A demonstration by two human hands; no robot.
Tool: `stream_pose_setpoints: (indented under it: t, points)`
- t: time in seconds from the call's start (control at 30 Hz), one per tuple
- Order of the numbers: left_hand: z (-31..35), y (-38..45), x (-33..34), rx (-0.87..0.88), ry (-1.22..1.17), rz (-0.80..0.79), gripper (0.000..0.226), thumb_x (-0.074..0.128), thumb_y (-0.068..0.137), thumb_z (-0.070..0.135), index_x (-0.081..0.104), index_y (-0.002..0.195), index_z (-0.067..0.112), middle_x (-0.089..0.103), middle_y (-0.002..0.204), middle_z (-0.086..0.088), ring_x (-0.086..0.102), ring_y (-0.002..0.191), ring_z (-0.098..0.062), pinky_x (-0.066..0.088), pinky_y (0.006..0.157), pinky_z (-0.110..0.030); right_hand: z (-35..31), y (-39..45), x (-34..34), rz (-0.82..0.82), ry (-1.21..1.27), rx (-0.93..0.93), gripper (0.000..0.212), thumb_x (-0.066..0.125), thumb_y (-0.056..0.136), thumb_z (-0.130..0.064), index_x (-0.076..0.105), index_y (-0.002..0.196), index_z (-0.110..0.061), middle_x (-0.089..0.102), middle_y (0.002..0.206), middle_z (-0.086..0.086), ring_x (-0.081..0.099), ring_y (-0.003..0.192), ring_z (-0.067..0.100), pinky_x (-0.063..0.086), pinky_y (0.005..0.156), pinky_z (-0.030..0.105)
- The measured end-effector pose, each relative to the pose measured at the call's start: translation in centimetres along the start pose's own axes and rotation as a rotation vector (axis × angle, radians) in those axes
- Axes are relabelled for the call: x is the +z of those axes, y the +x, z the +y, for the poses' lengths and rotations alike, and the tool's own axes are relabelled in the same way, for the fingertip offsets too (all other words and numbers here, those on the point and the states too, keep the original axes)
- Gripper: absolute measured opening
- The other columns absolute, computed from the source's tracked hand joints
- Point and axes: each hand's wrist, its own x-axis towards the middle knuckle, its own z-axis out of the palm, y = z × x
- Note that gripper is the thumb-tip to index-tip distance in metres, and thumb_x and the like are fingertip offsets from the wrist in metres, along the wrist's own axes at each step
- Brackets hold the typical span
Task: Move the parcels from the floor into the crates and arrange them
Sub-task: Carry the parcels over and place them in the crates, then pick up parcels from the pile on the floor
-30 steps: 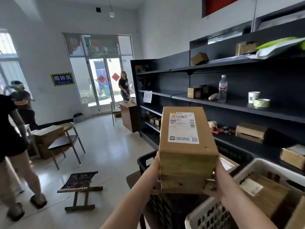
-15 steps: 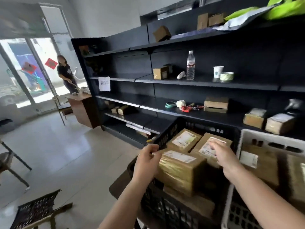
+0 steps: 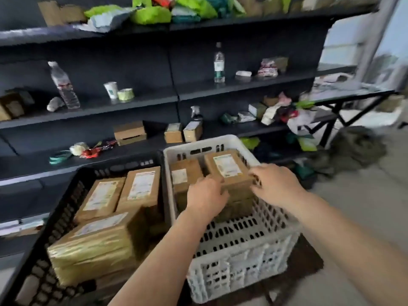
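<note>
Both hands have left the black slotted plastic crate [image 3: 66,208] since half a second back, and my view has swung rightward to the white slotted plastic crate [image 3: 242,244] beside it. My left hand [image 3: 206,196] now curls round the near left corner of a brown cardboard parcel with a white label [image 3: 228,171], and my right hand [image 3: 276,184] pinches its right edge against the crate wall. That parcel sits at about one o'clock in the white crate, raised on others; a second brown labelled parcel [image 3: 185,175] lies lower, touching it at eleven o'clock.

My worry is the right fingers: they are wedged between parcel and wall, and I judge that pressing the box home could trap them. The parcel also rides high, so an uneven shove from one hand might tip it onto its lower neighbour.

Three more taped brown parcels fill the black crate at nine o'clock. Behind, at twelve, dark metal shelving [image 3: 154,100] carries water bottles, small cartons, a paper cup and bright green mailer bags. Pale tiled floor [image 3: 364,217] shows at three o'clock.
</note>
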Motion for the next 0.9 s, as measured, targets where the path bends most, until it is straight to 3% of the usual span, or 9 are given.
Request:
stream_pose_setpoints:
  t: [0.13, 0.33, 0.47, 0.63, 0.9]
  points:
    - [7.9, 3.0, 3.5, 0.174, 0.076, -0.082, 0.035, 0.044, 0.093, 0.031, 0.050, 0.125, 0.021, 0.058, 0.119, -0.005, 0.053, 0.111, -0.027, 0.046, 0.089, -0.039, 8.4, -4.0, 0.6, -0.001, -0.040, 0.129, 0.035, 0.047, 0.092, -0.039, 0.050, 0.124, -0.025, 0.054, 0.119, -0.001, 0.054, 0.109, 0.022, 0.045, 0.083, 0.035]
    - [19.8, 7.2, 10.7, 0.244, 0.113, -0.095, 0.035, 0.045, 0.093, 0.032, 0.052, 0.125, 0.022, 0.058, 0.118, -0.003, 0.055, 0.110, -0.025, 0.048, 0.089, -0.040, 22.1, -8.2, 2.5, 0.047, 0.037, 0.233, 0.033, 0.054, 0.087, -0.038, 0.055, 0.116, -0.022, 0.058, 0.112, 0.003, 0.054, 0.106, 0.025, 0.046, 0.088, 0.037]
    - [26.5, 10.2, 15.4, 0.166, 0.058, -0.128, 0.039, 0.048, 0.091, 0.031, 0.051, 0.129, 0.024, 0.059, 0.123, -0.002, 0.054, 0.115, -0.023, 0.046, 0.094, -0.039, 32.0, -10.3, 3.1, 0.040, 0.126, 0.259, 0.036, 0.054, 0.088, -0.036, 0.054, 0.121, -0.023, 0.057, 0.118, 0.001, 0.053, 0.110, 0.022, 0.044, 0.086, 0.031]
    - [32.4, 14.7, 19.1, 0.067, 0.050, -0.157, 0.040, 0.050, 0.091, 0.029, 0.051, 0.130, 0.023, 0.060, 0.123, -0.003, 0.053, 0.114, -0.022, 0.046, 0.095, -0.038, 41.5, -9.6, 3.0, -0.026, 0.121, 0.253, 0.040, 0.056, 0.087, -0.041, 0.052, 0.124, -0.025, 0.056, 0.121, 0.000, 0.054, 0.111, 0.021, 0.047, 0.088, 0.033]
    - [33.5, 25.2, 23.2, -0.162, -0.063, -0.140, 0.034, 0.051, 0.091, 0.026, 0.055, 0.125, 0.021, 0.060, 0.122, -0.003, 0.055, 0.111, -0.024, 0.048, 0.092, -0.040, 49.4, -0.6, 6.6, -0.126, 0.121, 0.171, 0.034, 0.054, 0.086, -0.037, 0.053, 0.118, -0.025, 0.058, 0.116, -0.001, 0.054, 0.108, 0.021, 0.047, 0.085, 0.034]
